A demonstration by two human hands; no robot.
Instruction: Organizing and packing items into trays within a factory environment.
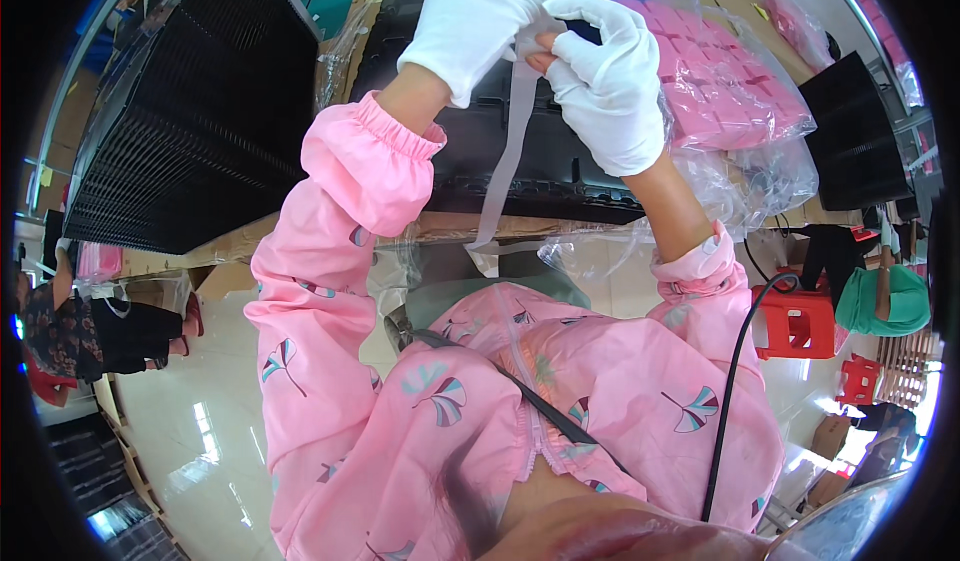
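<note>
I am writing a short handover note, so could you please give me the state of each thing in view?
Translucent strip: hanging, upper part held
Left hand: gloved, fingers closed on the strip
Right hand: gloved, fingertips partly bare, pinching the strip
Black molded plastic tray: lying flat, partly hidden
Pink bundle: wrapped in clear plastic
Red stool: unoccupied

Black panel (552, 161) partly hidden behind right hand (612, 86).

My gloved left hand (468, 29) and gloved right hand (610, 91) sit close together at the top centre of the frame, fingers (608, 19) curled inward, two right fingertips (541, 62) bare, wrists (415, 94) uncovered, forearms (668, 204) slanting inward
</note>
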